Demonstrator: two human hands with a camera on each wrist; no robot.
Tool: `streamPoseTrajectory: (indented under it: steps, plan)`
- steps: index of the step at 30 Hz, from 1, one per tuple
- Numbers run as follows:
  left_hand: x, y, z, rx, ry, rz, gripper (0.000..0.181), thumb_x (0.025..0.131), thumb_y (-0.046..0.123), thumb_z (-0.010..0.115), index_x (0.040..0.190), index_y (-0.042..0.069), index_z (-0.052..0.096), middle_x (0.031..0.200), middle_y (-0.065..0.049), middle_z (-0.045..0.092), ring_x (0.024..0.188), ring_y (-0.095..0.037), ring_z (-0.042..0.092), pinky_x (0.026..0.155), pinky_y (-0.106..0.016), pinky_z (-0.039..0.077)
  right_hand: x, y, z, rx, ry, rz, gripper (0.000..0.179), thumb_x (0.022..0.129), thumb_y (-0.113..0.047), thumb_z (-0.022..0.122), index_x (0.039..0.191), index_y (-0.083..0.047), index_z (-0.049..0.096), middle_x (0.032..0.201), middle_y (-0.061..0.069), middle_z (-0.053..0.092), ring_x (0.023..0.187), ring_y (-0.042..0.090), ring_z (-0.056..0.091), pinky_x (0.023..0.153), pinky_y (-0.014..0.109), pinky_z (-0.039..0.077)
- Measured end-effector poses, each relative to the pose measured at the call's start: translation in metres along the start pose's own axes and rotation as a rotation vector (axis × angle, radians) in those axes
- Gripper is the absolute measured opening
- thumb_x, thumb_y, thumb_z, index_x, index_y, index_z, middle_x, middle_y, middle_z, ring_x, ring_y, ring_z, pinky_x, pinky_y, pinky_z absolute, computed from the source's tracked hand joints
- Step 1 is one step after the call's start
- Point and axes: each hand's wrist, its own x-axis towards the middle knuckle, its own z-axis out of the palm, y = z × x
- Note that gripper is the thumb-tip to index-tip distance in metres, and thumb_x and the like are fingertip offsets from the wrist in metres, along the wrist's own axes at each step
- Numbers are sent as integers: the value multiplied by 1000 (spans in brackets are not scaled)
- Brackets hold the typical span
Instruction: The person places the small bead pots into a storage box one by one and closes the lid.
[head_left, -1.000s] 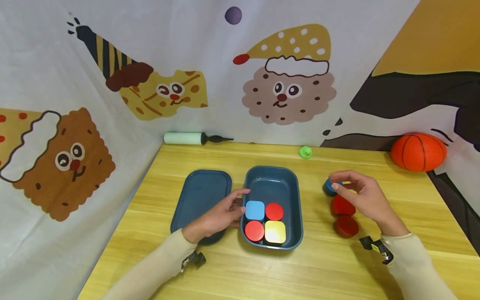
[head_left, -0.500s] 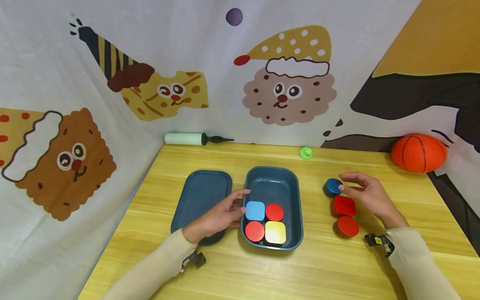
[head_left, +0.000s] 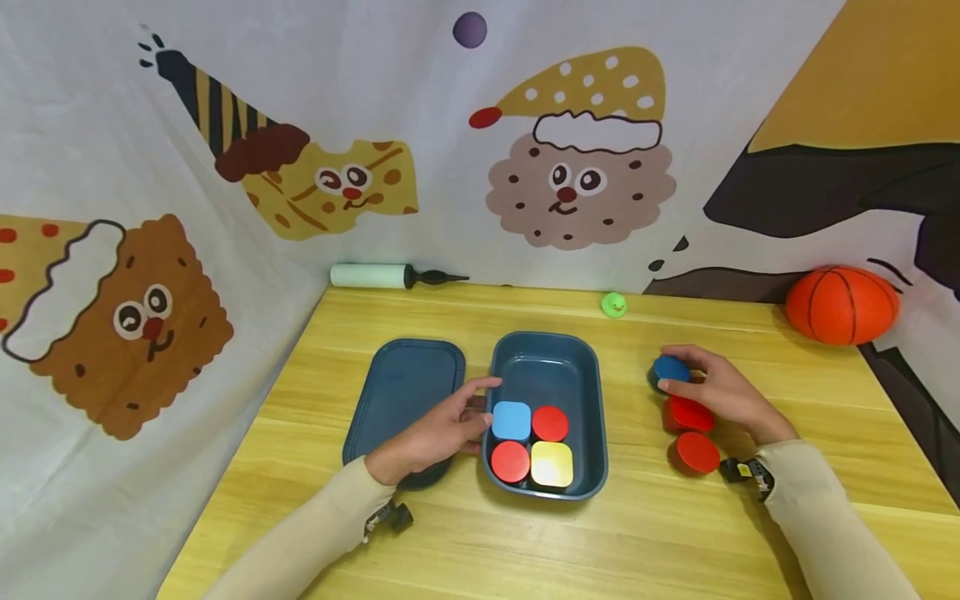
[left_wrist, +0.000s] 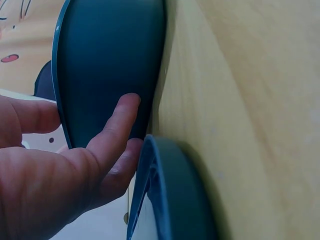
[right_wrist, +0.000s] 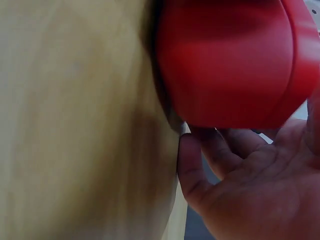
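Observation:
On the wooden table (head_left: pixel 630 533) a dark blue box (head_left: pixel 546 350) has a light blue square-lidded container (head_left: pixel 512 421), two red round ones (head_left: pixel 550 424) and a yellow square one (head_left: pixel 552 464) in its near half. My left hand (head_left: pixel 442 433) rests with fairly straight fingers against the box's left side, fingertips on the outer wall in the left wrist view. On the right, thumb and fingers of my right hand (head_left: pixel 723 392) hold a blue round container (head_left: pixel 670 372). Nearer stand a red squarish container (head_left: pixel 687 415), partly behind that hand, and a red round one (head_left: pixel 695 453).
A flat dark blue lid (head_left: pixel 405 392) lies left of the box, partly beneath the left forearm. Along the back are a pale green hand pump (head_left: pixel 371 276), a small green duck (head_left: pixel 613 305) and an orange basketball (head_left: pixel 842 306). A printed cloth (head_left: pixel 450 242) hangs behind.
My right hand first drew back rightward from the blue round container, then returned leftward with thumb and fingers around it. My left hand and the box have stayed put.

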Motion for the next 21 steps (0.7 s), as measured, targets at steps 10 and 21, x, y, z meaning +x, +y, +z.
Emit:
streamPoseTrajectory:
  steps: [10, 21]
  plan:
    - [0, -1, 0, -7, -2, -7, 60, 112, 16, 52, 167, 25, 29, 156, -21, 40, 126, -27, 59, 93, -43, 61, 1, -1, 2, -22, 18, -27, 60, 102, -35, 72, 152, -7, 54, 147, 24, 59, 122, 40, 60, 87, 17, 49]
    - [-1, -1, -1, -13, -3, -10, 60, 113, 16, 51, 167, 25, 29, 155, -21, 41, 124, -26, 59, 92, -41, 61, 0, 2, -4, -9, 53, -4, 63, 100, -43, 74, 150, -8, 57, 148, 23, 59, 127, 43, 60, 85, 13, 49]
